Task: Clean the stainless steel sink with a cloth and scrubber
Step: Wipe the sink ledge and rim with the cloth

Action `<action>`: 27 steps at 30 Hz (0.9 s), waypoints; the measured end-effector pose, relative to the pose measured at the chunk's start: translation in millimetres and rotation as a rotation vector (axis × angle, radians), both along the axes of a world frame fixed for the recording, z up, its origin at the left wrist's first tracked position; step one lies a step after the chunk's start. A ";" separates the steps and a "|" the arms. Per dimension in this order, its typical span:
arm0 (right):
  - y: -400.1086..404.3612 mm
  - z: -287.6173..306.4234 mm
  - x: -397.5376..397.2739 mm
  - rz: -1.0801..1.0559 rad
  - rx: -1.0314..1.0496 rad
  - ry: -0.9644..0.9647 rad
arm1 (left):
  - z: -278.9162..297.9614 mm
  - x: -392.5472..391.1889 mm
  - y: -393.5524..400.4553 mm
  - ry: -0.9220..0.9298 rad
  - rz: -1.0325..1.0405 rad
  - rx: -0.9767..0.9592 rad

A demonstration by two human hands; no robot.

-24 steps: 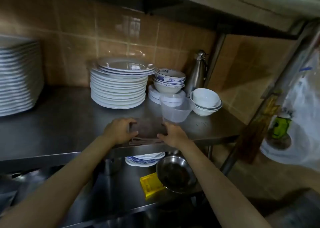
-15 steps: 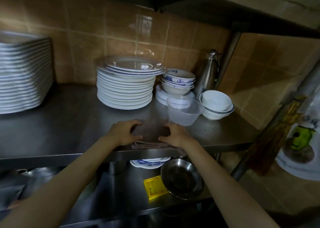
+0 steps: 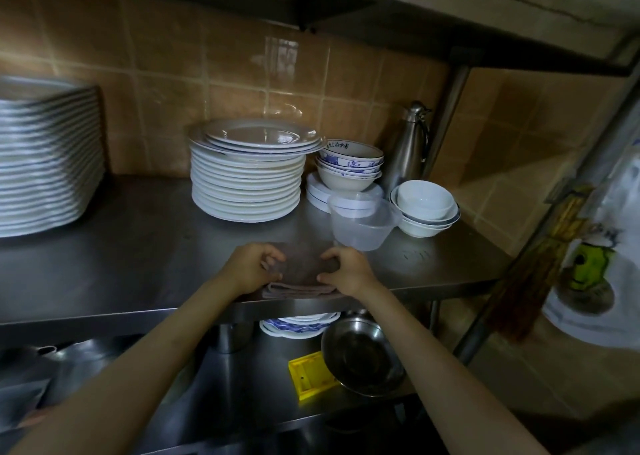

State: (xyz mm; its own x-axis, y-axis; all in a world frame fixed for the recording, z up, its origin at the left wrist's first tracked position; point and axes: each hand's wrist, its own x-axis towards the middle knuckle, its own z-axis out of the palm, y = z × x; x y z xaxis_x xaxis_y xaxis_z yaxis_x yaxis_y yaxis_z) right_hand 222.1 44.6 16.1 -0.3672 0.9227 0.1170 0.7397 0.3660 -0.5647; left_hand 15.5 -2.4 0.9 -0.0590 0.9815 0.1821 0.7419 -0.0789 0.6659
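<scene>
While both hands are curling onto the folded cloth (image 3: 300,274), you are pinching its ends: left hand (image 3: 250,268), right hand (image 3: 349,270). Its long axis is running between them, equally near each.

Blue "中国" on bowl (image 3: 349,158) rim

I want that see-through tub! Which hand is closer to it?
Right. The right hand sits on the cloth just below the tub; the left hand is further left.
</scene>
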 end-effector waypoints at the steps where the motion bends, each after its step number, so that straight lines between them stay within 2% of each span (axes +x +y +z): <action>1: -3.1 0.8 0.8 -0.012 0.009 0.021 | 0.4 2.1 -2.2 -0.031 0.011 0.018; 8: -35.1 5.7 25.7 -0.171 0.042 0.151 | 7.3 33.2 -14.8 -0.140 -0.030 0.116; 13: -70.3 10.9 65.1 -0.316 0.097 0.116 | 10.5 73.8 -23.0 -0.198 -0.192 0.114; 19: -125.7 4.3 130.0 -0.542 0.106 0.145 | 9.0 144.6 -41.7 -0.184 -0.330 0.131; 27: -217.9 -22.5 241.3 -0.836 0.102 0.129 | -12.5 278.8 -74.8 -0.136 -0.631 0.034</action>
